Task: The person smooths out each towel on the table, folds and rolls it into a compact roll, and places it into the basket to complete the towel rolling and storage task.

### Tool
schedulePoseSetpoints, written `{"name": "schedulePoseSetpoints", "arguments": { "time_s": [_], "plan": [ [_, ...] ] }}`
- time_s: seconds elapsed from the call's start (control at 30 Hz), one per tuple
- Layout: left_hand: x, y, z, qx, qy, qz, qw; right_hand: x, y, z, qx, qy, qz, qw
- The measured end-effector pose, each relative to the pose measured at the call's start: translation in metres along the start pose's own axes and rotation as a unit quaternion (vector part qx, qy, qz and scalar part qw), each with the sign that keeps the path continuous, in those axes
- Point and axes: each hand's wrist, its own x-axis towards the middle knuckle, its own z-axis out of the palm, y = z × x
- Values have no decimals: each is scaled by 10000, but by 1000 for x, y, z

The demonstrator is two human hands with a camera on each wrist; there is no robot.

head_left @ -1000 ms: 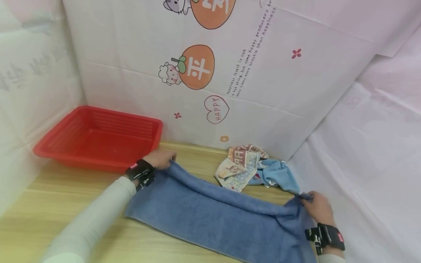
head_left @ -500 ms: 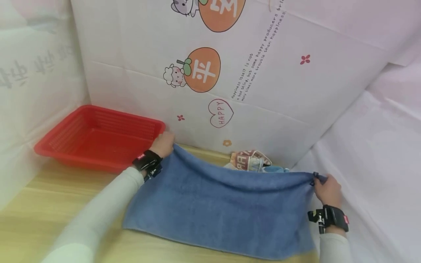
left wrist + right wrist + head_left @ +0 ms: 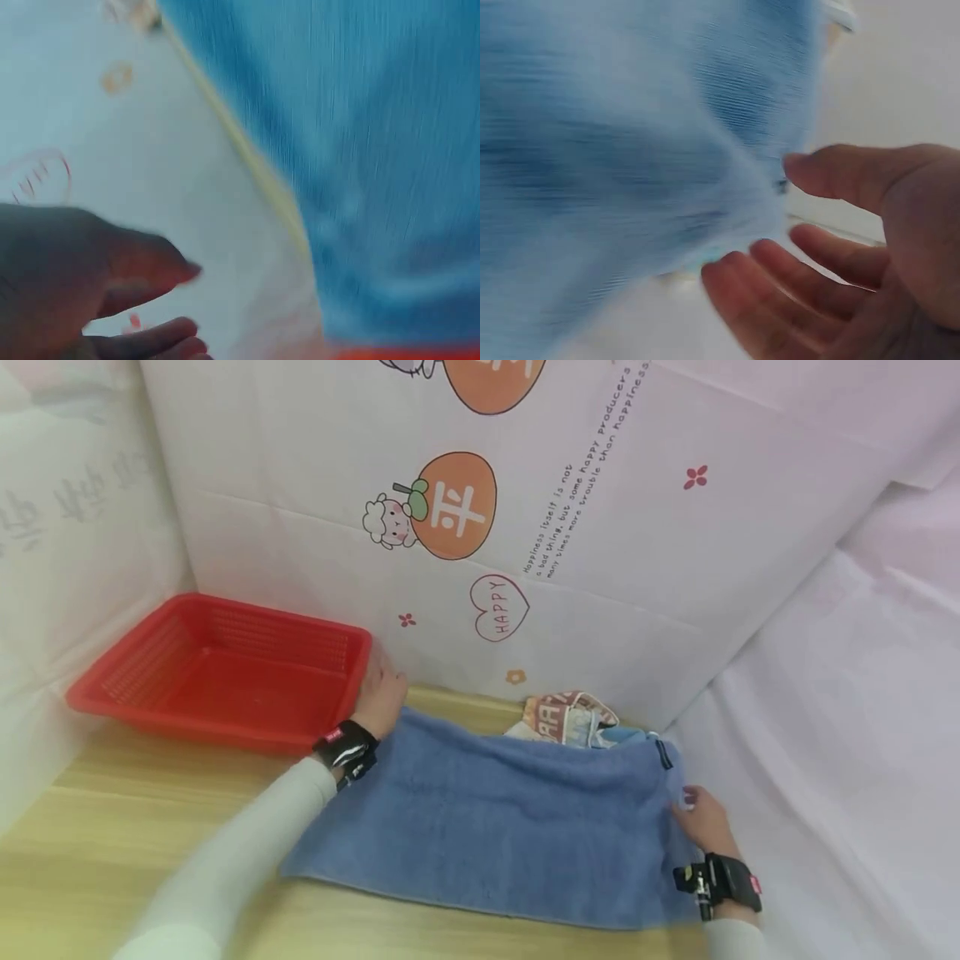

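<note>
A blue towel (image 3: 510, 827) lies spread on the wooden table, a little rumpled along its far side. Near its far right corner is a small dark tag (image 3: 664, 754). My left hand (image 3: 381, 702) is at the far left corner, beside the basket. In the left wrist view, that hand's thumb and fingers (image 3: 146, 259) are parted with nothing between them, and the towel (image 3: 375, 150) is off to the side. At the towel's right edge is my right hand (image 3: 705, 822). The right wrist view has its fingers (image 3: 802, 292) spread and loosely bent, holding nothing, close to the cloth.
A red plastic basket (image 3: 225, 739) stands at the back left on the table (image 3: 97, 827). Behind the towel, partly hidden by it, lie a printed cloth (image 3: 555, 714) and a light blue cloth (image 3: 622, 737). White printed sheeting (image 3: 300, 552) walls the back and both sides.
Both hands first grip and lift the towel's far corners, spreading it over part of the other cloths. Now they have let go; the towel has settled, and my right hand has moved down its right edge.
</note>
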Motion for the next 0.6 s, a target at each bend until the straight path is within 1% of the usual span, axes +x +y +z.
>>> {"name": "schedulePoseSetpoints", "arguments": {
  "time_s": [0.03, 0.07, 0.1, 0.13, 0.2, 0.23, 0.27, 0.3, 0.4, 0.5, 0.57, 0.6],
  "plan": [
    [-7, 4, 4, -276, -174, 47, 9995, -6, 4, 7, -40, -180, 44, 9998],
    [-14, 8, 8, -683, -445, 40, 9967, -12, 7, 15, -97, -341, 97, 9993],
    [-22, 11, 12, -1083, -768, -39, 9911, -18, 11, 23, -176, -484, 112, 9986],
    [-29, 14, 16, -1430, -1142, -196, 9829, -22, 15, 29, -255, -588, 122, 9979],
    [-41, 17, 23, -1783, -1749, -506, 9670, -32, 19, 39, -417, -765, 95, 9961],
    [-46, 17, 26, -1890, -1973, -667, 9596, -36, 20, 43, -494, -817, 81, 9954],
    [-51, 16, 30, -1904, -2148, -805, 9545, -40, 21, 46, -556, -835, 70, 9949],
    [-56, 15, 33, -1901, -2266, -921, 9508, -45, 22, 47, -606, -851, 86, 9945],
    [-67, 8, 40, -1838, -2395, -1118, 9468, -56, 23, 50, -701, -914, 239, 9931],
    [-72, 5, 41, -1813, -2476, -1173, 9445, -64, 26, 49, -776, -917, 321, 9922],
    [-75, 6, 41, -1821, -2517, -1166, 9433, -66, 25, 48, -772, -947, 428, 9916],
    [-76, 7, 41, -1817, -2537, -1168, 9429, -67, 23, 47, -755, -899, 453, 9920]
  ]
}}
